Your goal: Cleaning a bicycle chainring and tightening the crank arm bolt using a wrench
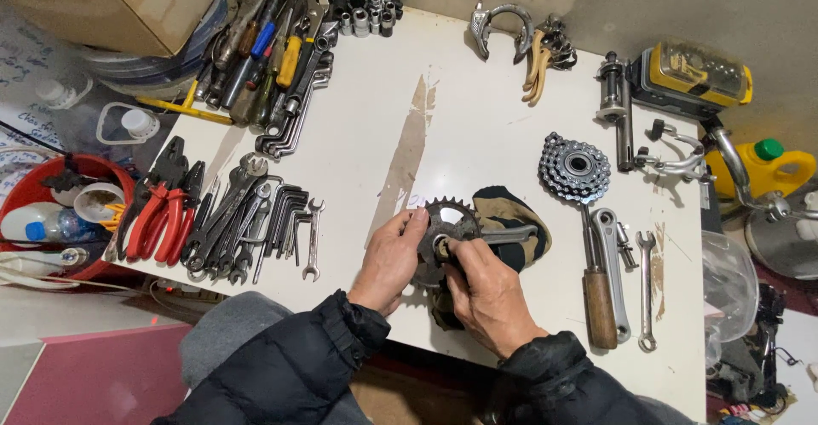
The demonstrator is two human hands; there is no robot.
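Note:
A dark toothed chainring with a crank arm (460, 229) lies on a black and tan rag (515, 221) near the front of the white table (477, 127). My left hand (388, 259) grips the chainring's left rim. My right hand (486, 293) pinches at its hub with the fingertips, and whatever small part they may hold is hidden. Both sleeves are black and padded.
Wrenches, hex keys and red-handled pliers (158, 216) lie at the left. Screwdrivers and sockets (273, 50) are at the back left. A sprocket cluster (575, 168), a wooden-handled tool (599, 306) and spanners lie to the right. A yellow case (694, 71) sits at the back right.

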